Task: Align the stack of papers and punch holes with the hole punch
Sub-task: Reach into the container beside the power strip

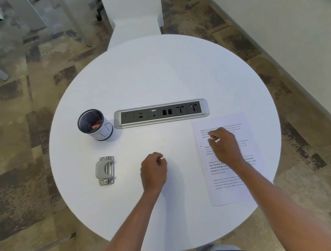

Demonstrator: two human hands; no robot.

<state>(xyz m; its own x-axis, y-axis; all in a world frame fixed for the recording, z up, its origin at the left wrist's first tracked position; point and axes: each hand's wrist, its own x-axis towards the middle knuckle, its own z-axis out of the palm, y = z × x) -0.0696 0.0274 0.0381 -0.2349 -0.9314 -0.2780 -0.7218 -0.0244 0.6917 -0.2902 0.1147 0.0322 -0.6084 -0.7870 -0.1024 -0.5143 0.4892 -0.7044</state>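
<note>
papers (232, 158) | printed paragraphs | bold words "way of living", "around strong", "primary" | rest blurred

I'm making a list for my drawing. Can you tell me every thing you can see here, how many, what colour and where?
table: one, white, round, in the middle of the view
papers: one stack, white with printed text, near side of the table on the right
hole punch: one, grey metal, left side of the table
pen cup: one, black mesh with a white wrap, something red inside, beyond the hole punch
socket panel: one, silver and black, set into the table's middle
chair: one, white, beyond the table
floor: brown and grey patches
left hand: one, loosely curled over bare table, holding nothing
right hand: one, over the papers
</note>
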